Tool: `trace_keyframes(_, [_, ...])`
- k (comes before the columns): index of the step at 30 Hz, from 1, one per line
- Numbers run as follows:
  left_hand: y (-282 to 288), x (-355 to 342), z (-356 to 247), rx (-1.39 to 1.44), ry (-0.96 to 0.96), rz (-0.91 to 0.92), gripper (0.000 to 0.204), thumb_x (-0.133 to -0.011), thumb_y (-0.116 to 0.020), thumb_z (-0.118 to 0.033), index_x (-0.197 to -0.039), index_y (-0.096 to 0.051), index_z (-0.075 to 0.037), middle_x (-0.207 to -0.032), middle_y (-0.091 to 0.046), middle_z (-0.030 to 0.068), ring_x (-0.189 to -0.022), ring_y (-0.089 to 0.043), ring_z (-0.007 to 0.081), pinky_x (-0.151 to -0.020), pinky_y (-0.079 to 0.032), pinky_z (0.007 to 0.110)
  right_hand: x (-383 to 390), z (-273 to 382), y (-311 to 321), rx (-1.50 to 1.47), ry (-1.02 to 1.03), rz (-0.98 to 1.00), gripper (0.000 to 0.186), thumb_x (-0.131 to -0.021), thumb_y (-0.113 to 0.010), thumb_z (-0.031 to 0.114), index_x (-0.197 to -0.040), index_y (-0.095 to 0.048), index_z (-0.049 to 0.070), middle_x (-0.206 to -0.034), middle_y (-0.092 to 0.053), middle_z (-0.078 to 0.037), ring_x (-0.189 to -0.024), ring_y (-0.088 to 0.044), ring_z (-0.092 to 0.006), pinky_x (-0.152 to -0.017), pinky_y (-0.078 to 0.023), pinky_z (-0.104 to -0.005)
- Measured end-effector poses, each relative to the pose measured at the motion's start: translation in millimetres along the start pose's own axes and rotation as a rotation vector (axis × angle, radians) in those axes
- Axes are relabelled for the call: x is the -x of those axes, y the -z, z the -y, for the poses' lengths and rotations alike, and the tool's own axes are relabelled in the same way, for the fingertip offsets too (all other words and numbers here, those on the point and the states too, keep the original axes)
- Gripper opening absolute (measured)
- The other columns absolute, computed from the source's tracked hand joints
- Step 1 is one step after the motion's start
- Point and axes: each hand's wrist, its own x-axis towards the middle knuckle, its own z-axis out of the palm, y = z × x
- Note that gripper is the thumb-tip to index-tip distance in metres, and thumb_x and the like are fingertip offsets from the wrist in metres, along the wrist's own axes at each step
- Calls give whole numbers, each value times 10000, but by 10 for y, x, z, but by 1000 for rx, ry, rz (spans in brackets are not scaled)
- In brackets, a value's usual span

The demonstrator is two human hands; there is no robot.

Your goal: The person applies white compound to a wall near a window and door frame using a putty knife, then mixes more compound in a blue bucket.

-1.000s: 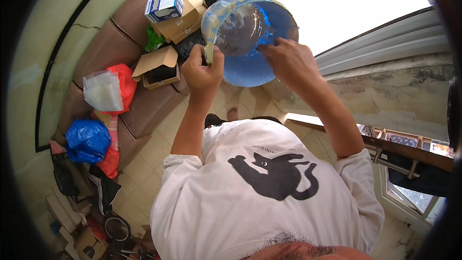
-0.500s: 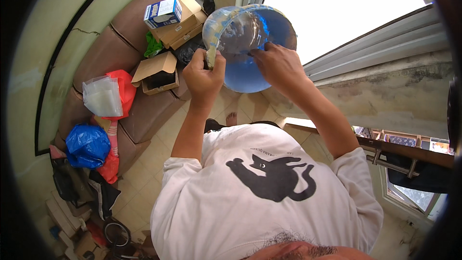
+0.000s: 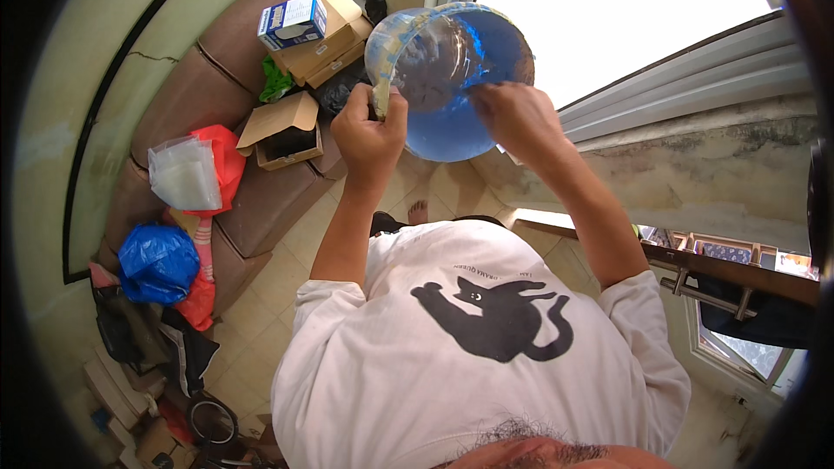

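Observation:
A blue bucket (image 3: 439, 137), its rim crusted with pale yellowish smears, is held up in front of me, tilted so its inside shows. The inner bottom looks greyish, with shiny bright-blue streaks beside it. My left hand (image 3: 370, 135) is closed round the rim on the left side, thumb up. My right hand (image 3: 519, 120) reaches over the near right part of the bucket, fingers pinched together close to the inner wall. What they hold, if anything, is hidden.
A brown sofa (image 3: 165, 113) along the left carries cardboard boxes (image 3: 300, 113), a blue-and-white box (image 3: 294, 21), a red bag (image 3: 228, 165) and a blue plastic bag (image 3: 158, 262). A dark bottle (image 3: 374, 0) stands behind the bucket. A bright window (image 3: 591, 26) and its ledge run along the right.
My right hand has shifted slightly right and down along the bucket, its fingers curling tighter; a dark tip at the fingers no longer shows. The bucket has risen slightly, still in my left hand.

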Motion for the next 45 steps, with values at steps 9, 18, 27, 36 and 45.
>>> trace_keyframes(9, [12,13,29,7,-8,11,275,-868,-697,-153,-693,-533,-18,-531,-518,91,-475,-467,111,-474,-414,298,-119,-38,-38,119,5,25,215,-957,-606,239,-1093,-749,154,-822,-695,-103,-757,-679,-299,-679,-533,-432])
trace_keyframes(18, [5,62,7,32,-4,17,311,-883,-695,-154,-676,-501,-27,-521,-492,52,-503,-437,68,-474,-401,280,-102,12,-28,-130,-41,-25,212,-943,-610,223,-1065,-758,134,-830,-716,-145,-741,-685,-343,-693,-540,-448])
trace_keyframes(27, [43,64,18,78,-40,2,297,-890,-695,-137,-686,-509,-26,-539,-493,12,-523,-431,44,-475,-384,257,-127,183,27,-189,-138,19,221,-935,-597,200,-1051,-750,91,-842,-714,-165,-783,-690,-354,-732,-547,-452])
trace_keyframes(36, [53,96,65,66,-64,40,291,-879,-696,-123,-680,-509,-24,-536,-495,10,-510,-429,54,-470,-372,259,-71,273,-133,-230,-12,-43,242,-940,-584,209,-1098,-739,109,-878,-722,-159,-804,-692,-350,-736,-547,-458])
trace_keyframes(45, [56,118,123,69,-51,30,304,-875,-699,-134,-669,-503,-25,-538,-497,20,-503,-429,63,-465,-367,269,-135,159,-352,-565,-114,-78,263,-953,-607,246,-1092,-744,71,-852,-721,-167,-767,-700,-322,-748,-546,-417])
